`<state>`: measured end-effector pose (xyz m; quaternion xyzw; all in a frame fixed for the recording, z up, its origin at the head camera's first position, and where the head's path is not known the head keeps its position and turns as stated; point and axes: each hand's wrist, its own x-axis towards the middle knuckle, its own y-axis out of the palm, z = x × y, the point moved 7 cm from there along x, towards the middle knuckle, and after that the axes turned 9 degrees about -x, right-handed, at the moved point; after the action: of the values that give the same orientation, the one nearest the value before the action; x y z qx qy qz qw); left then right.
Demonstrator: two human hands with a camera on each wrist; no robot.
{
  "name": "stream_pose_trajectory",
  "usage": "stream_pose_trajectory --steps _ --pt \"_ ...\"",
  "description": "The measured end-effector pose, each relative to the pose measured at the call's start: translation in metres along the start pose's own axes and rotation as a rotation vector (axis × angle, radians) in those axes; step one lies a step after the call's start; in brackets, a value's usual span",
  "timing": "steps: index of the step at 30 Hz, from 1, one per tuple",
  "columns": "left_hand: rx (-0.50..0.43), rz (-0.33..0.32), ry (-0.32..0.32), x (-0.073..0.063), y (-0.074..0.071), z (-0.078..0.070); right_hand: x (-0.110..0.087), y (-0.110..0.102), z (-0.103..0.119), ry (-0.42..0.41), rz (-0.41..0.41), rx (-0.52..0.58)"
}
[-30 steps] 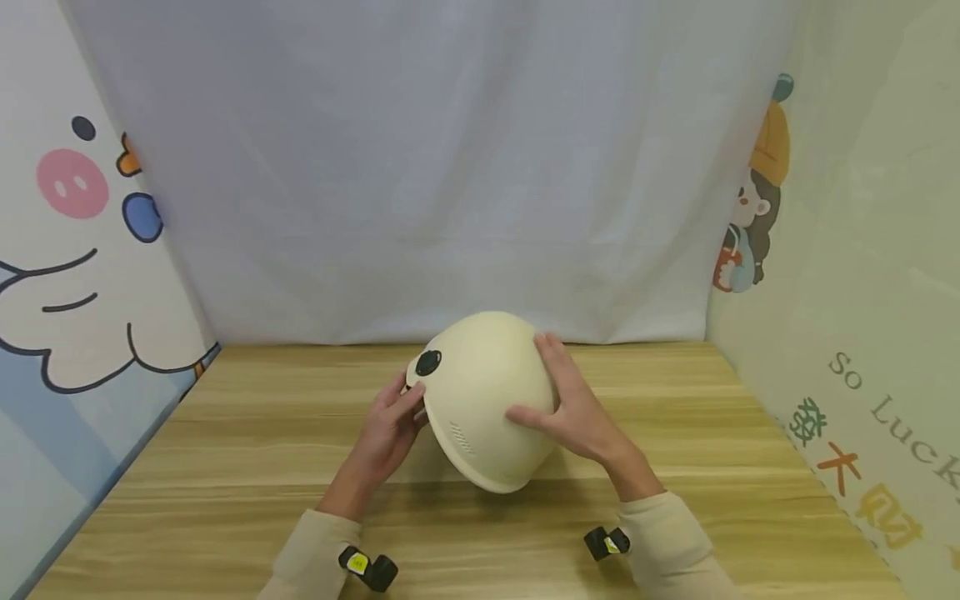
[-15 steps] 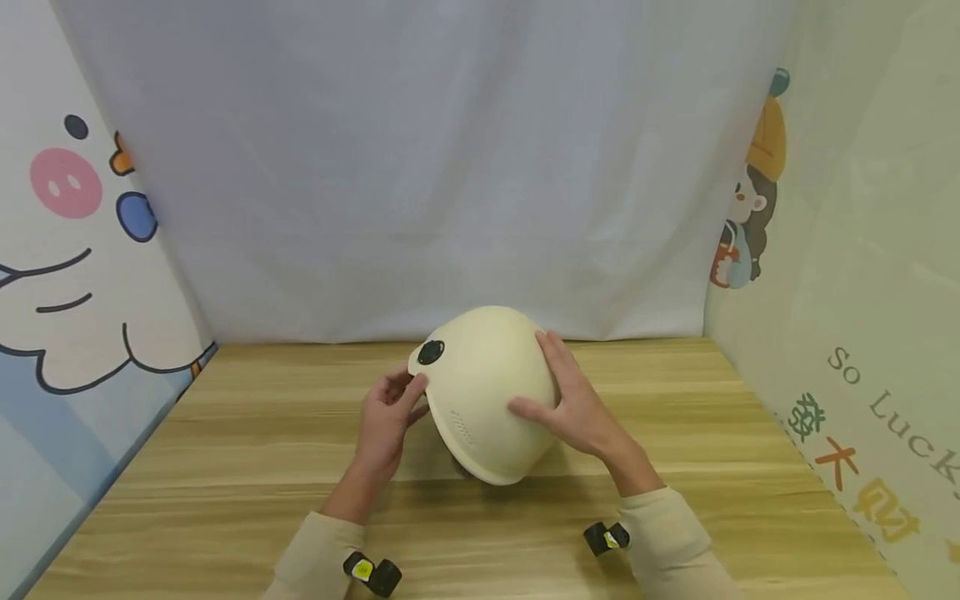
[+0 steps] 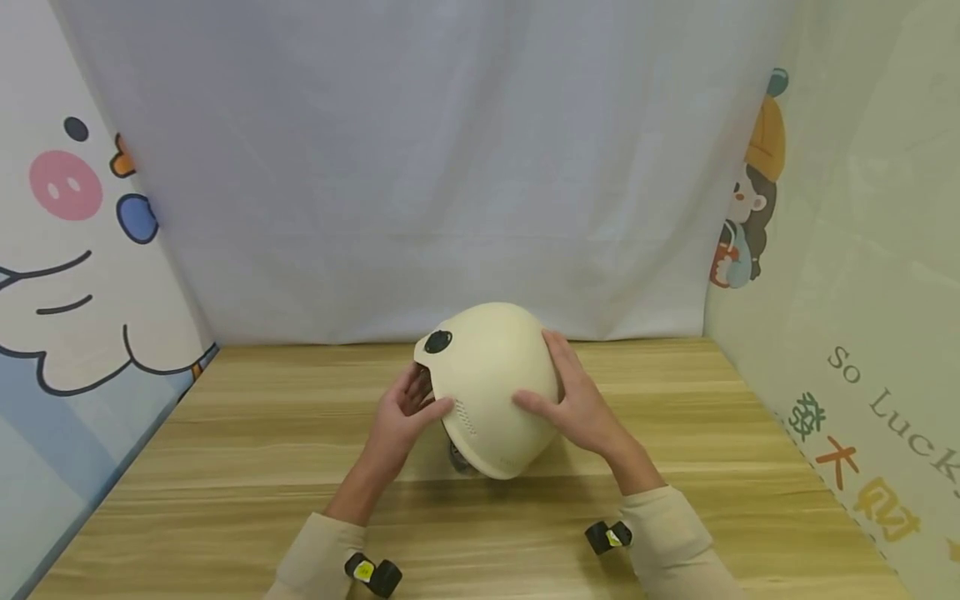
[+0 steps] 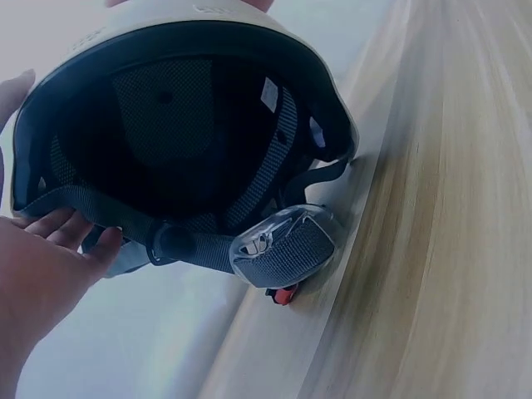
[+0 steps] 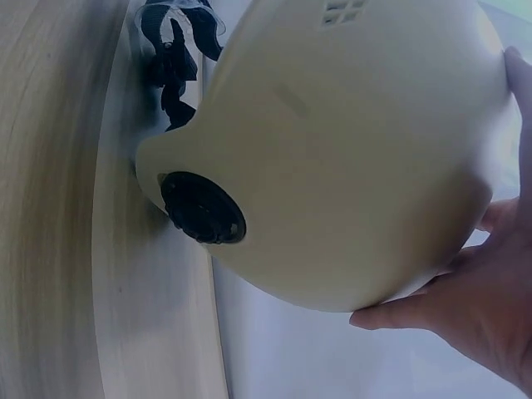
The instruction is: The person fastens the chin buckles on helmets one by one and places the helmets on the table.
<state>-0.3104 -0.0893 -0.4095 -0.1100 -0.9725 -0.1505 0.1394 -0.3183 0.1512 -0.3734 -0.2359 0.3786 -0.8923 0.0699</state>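
Observation:
A cream helmet [image 3: 491,387] is tipped on its side over the table, its opening toward the left. My left hand [image 3: 401,417] grips its rim, the thumb outside by the small vent slots and the fingers inside. In the left wrist view those fingers lie against the dark chin strap [image 4: 199,249], which has a clear-wrapped pad [image 4: 287,249] and a red buckle piece [image 4: 285,294]. My right hand [image 3: 573,404] holds the rounded shell from the right, thumb and fingers spread around it. A black round knob [image 5: 204,208] sits near the brim.
The wood-grain table [image 3: 262,467] runs back to a grey-white curtain [image 3: 450,167]. Cartoon-printed walls [image 3: 847,250] stand on both sides. Each sleeve carries a black wrist camera [image 3: 373,573].
My left hand has shifted from near the knob down the rim to the vent slots. The helmet has turned slightly and moved a little away, showing strap beneath. My right hand keeps its hold.

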Motion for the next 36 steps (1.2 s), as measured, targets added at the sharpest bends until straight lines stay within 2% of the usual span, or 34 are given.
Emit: stream_pose_trajectory --steps 7,14,18,23,31,36 --pt "-0.007 0.077 0.037 -0.001 0.006 -0.004 0.001 -0.002 -0.003 -0.01 0.009 0.014" --pt "0.039 0.245 0.038 -0.002 0.016 -0.004 0.001 -0.002 -0.004 -0.005 0.022 0.046" --pt "0.055 0.301 0.048 -0.003 0.017 -0.002 0.0 -0.002 -0.005 -0.007 0.01 0.065" --pt "0.07 0.301 0.033 -0.003 0.016 0.0 0.0 -0.003 -0.004 -0.01 -0.008 0.069" --pt "0.118 0.275 -0.062 -0.006 0.013 0.01 0.001 -0.004 -0.006 0.008 -0.001 0.069" --pt "0.115 0.248 -0.072 -0.006 0.012 0.017 0.0 -0.004 -0.008 0.024 0.009 0.101"
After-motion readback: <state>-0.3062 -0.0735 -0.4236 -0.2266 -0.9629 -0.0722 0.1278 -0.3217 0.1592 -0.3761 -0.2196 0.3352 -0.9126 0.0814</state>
